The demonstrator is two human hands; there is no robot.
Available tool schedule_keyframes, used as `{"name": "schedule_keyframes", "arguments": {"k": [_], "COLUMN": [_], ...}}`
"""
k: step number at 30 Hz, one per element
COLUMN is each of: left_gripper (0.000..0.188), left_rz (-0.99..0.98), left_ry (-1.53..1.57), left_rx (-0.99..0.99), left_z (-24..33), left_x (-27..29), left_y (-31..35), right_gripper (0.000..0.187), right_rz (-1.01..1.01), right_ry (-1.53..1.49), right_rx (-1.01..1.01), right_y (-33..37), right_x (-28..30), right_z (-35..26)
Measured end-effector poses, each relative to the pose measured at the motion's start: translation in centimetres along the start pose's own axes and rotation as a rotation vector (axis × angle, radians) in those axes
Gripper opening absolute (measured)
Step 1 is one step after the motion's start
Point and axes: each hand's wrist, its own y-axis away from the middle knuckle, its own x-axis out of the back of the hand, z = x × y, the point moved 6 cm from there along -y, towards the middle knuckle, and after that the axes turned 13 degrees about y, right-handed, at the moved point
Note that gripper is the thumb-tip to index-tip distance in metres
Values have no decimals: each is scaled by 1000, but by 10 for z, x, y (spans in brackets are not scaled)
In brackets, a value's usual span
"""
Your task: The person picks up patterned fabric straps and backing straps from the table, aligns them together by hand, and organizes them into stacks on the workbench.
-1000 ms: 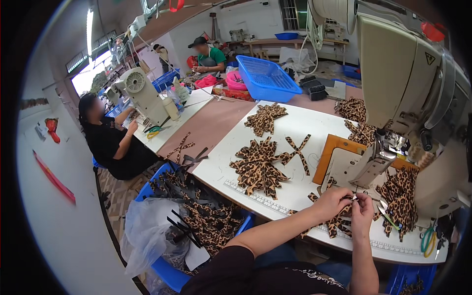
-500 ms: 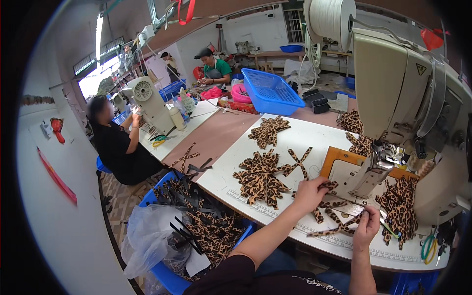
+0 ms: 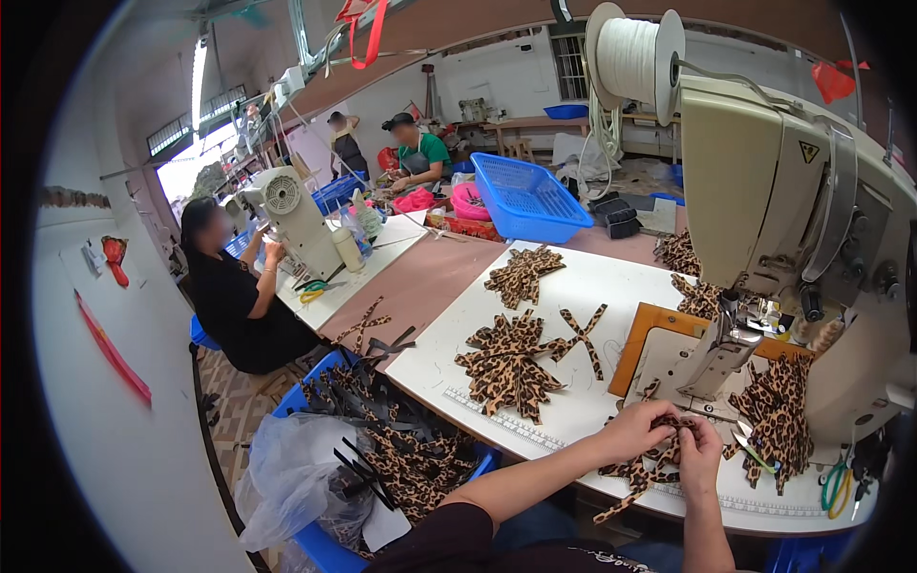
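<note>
My left hand (image 3: 642,432) and my right hand (image 3: 702,451) meet in front of the sewing machine (image 3: 702,368), near the table's front edge. Fingertips of both pinch leopard-print fabric strips (image 3: 626,504), whose loose ends hang down over the table edge ruler. My fingers hide the exact spot being gripped. Just right of my right hand lie green-handled snips (image 3: 757,453) against a fanned stack of leopard-print strips (image 3: 776,406). Further left on the white tabletop sit a larger leopard-print pile (image 3: 508,368), a smaller pile (image 3: 522,277) and one crossed strip pair (image 3: 581,340).
A blue basket (image 3: 310,516) with leopard-print strips and a plastic bag stands at the table's left front. Scissors (image 3: 837,487) hang at the right edge. Beyond are an empty blue crate (image 3: 525,191) and a co-worker (image 3: 234,296) at another machine. A thread spool (image 3: 630,53) hangs overhead.
My left hand has moved right and nearer to me, joining my right hand. The strips have come away from the needle area toward me.
</note>
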Motion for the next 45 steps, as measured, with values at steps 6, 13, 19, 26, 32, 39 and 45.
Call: {"name": "schedule_keyframes", "arguments": {"k": [6, 13, 19, 26, 32, 39, 45], "left_gripper": [29, 32, 34, 36, 38, 34, 29], "left_rz": [14, 14, 37, 212, 635, 978, 1013], "left_ry": [6, 174, 57, 25, -136, -617, -632], "left_rx": [-65, 40, 83, 37, -65, 187, 183], "left_z": [5, -3, 0, 41, 93, -7, -8], "left_x": [-6, -16, -24, 16, 140, 288, 283], "left_y": [12, 21, 25, 32, 40, 82, 104], "right_gripper": [8, 7, 10, 20, 20, 17, 13], "right_rz": [92, 168, 189, 141, 243, 200, 178], "right_ry": [-84, -108, -85, -203, -142, -162, -91], "right_rx": [74, 123, 173, 215, 284, 352, 300], "right_y": [3, 11, 11, 13, 17, 18, 20], "right_x": [5, 9, 13, 10, 25, 8, 8], "right_z": [-9, -8, -5, -28, -24, -33, -23]}}
